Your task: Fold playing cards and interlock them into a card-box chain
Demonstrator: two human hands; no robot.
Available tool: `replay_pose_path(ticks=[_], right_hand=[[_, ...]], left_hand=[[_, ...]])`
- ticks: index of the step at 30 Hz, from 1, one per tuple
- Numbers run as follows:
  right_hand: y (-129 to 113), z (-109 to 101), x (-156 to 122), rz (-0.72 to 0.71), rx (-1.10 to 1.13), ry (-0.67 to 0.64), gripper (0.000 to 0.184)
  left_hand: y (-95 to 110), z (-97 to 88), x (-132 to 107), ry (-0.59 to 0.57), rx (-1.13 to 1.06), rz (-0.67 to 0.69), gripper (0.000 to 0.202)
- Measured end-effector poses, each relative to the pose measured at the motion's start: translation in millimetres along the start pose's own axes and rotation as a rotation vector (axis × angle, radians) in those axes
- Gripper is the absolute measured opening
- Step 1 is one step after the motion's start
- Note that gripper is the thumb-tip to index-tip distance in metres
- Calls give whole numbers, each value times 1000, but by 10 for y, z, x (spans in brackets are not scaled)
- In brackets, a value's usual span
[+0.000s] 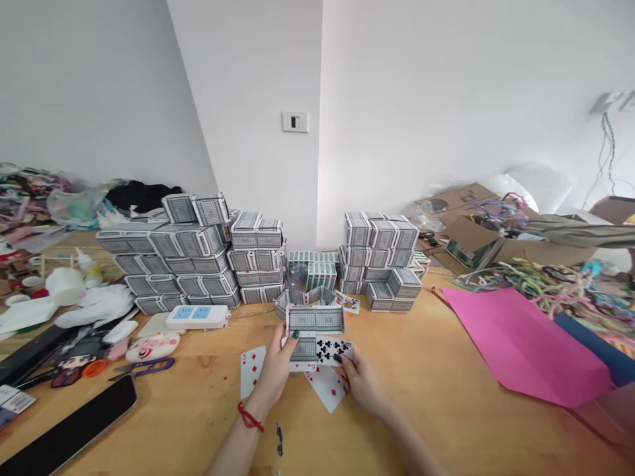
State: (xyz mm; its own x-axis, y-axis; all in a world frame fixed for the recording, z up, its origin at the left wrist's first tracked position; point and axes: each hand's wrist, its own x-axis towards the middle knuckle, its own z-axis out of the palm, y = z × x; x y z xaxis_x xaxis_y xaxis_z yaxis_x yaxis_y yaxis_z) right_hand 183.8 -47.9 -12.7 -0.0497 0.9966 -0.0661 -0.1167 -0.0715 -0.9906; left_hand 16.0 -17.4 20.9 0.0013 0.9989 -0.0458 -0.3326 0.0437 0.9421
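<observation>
My left hand, with a red cord at the wrist, is closed on the left side of a small box folded from playing cards, its patterned grey backs showing. My right hand pinches the edge of a ten of clubs, which lies against the box's near side. Beneath the hands, a three of diamonds and a two of diamonds lie face up on the table. Just behind the box sits a ring of folded cards, with a face card beside it.
Stacks of card-built blocks stand at back left and back right. Left are a white power strip, purple-handled scissors and a black phone. Pink paper, tangled yarn and a cardboard box lie right.
</observation>
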Motion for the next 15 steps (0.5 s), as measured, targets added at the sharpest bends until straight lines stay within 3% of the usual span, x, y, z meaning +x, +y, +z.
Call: replay_pose_path(ticks=[6, 15], right_hand=[[67, -27, 15, 18, 19, -7, 23], [124, -53, 25, 61, -70, -81, 25]], left_hand=[[-6, 4, -1, -26, 49, 33, 43], [-78, 17, -16, -46, 168, -45, 40]])
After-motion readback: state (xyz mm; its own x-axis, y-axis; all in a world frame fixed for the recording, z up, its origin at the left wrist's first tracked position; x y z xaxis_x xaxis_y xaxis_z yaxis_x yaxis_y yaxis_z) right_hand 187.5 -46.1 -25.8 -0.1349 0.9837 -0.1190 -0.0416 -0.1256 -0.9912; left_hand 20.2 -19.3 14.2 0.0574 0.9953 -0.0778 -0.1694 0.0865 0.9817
